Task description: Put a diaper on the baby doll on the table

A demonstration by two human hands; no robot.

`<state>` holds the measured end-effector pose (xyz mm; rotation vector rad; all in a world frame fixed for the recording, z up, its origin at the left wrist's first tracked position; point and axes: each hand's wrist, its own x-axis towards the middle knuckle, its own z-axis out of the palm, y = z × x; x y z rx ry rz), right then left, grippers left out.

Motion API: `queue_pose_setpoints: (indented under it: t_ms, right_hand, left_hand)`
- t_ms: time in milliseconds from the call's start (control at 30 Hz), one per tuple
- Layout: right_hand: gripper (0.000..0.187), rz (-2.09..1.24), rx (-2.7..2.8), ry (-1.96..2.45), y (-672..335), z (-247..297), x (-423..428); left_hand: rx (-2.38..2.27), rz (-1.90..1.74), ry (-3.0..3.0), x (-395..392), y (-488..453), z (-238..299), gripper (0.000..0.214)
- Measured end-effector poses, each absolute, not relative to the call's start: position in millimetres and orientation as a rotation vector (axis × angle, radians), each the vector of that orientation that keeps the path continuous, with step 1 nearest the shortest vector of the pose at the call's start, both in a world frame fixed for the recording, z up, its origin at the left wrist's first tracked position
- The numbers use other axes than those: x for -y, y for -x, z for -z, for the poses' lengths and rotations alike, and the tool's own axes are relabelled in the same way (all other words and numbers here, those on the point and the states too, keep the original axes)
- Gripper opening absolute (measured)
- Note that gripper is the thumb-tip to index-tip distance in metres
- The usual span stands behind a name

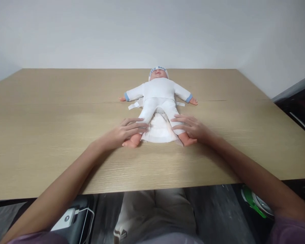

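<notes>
A baby doll (159, 88) in white clothes with blue cuffs lies on its back, head away from me, arms and legs spread. Beneath its lower body an unfolded white diaper (160, 131) shows between the legs, its side tabs poking out near the waist. My left hand (125, 130) rests on the doll's leg at the left, fingers stretched over the lower leg above the bare foot. On the other lower leg lies my right hand (194, 127), its fingers spread too. Both thumbs are hidden.
The doll lies on a light wooden table (53, 135) with a seam across it. A pale wall (132, 34) stands behind. Below the front edge are a white device with a cable (68, 218) and a green-rimmed object (254, 203). Something black (297, 105) stands at the right.
</notes>
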<state>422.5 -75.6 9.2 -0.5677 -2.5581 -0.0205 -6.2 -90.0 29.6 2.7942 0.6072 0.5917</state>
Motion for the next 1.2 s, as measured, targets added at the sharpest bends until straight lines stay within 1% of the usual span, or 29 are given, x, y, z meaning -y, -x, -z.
queue_pose_setpoints:
  t_ms: [67,233,433,567,633,700,733,767,833,867,900,933,1000,1033,1100,1133,1200]
  right_hand:
    - [0.046,-0.037,2.557,0.59,-423,-11,76]
    - [0.051,-0.203,2.531,0.614,-422,-15,79]
    - [0.047,-0.281,2.517,0.665,-422,-20,81]
    - [0.051,-0.307,2.531,0.696,-423,-28,79]
    - [0.047,-0.288,2.538,0.728,-418,-35,84]
    - [0.037,-0.232,2.554,0.793,-409,-41,95]
    - [0.033,-0.19,2.568,0.83,-402,-44,102]
    - [0.037,-0.142,2.584,0.861,-395,-45,109]
    - [0.055,-0.035,2.611,0.91,-382,-44,123]
    - [0.06,0.015,2.617,0.932,-376,-42,128]
    - [0.059,0.058,2.614,0.958,-371,-40,131]
    - [0.051,0.092,2.602,0.985,-367,-37,132]
    - [0.031,0.121,2.549,1.041,-364,-31,130]
    - [0.026,0.115,2.514,1.061,-364,-29,127]
    - [0.028,0.064,2.438,1.084,-367,-27,119]
    - [0.029,0.028,2.398,1.091,-369,-28,115]
    - [0.029,-0.049,2.332,1.099,-373,-30,106]
  left_hand:
    - [-0.618,-0.577,-2.777,92,6,-32,0.058]
    - [-0.603,-0.58,-2.744,92,5,-30,0.054]
    - [-0.601,-0.564,-2.748,88,7,-29,0.048]
    - [-0.74,-0.5,-2.702,94,4,-39,0.048]
    - [-0.86,-0.473,-2.648,99,-3,-46,0.049]
    - [-0.947,-0.44,-2.605,105,-14,-51,0.052]
    - [-0.976,-0.424,-2.6,107,-21,-52,0.057]
    - [-1.002,-0.412,-2.608,109,-27,-51,0.065]
    - [-1.053,-0.423,-2.652,112,-39,-46,0.079]
    - [-1.082,-0.434,-2.68,113,-44,-43,0.08]
    - [-1.112,-0.444,-2.706,113,-48,-39,0.076]
    - [-1.14,-0.455,-2.73,114,-51,-36,0.068]
    - [-1.176,-0.484,-2.759,114,-53,-31,0.047]
    - [-1.174,-0.504,-2.762,115,-53,-31,0.036]
    - [-1.146,-0.583,-2.729,114,-51,-32,0.02]
    - [-1.134,-0.636,-2.692,113,-50,-35,0.016]
    - [-1.133,-0.746,-2.588,108,-48,-41,0.016]
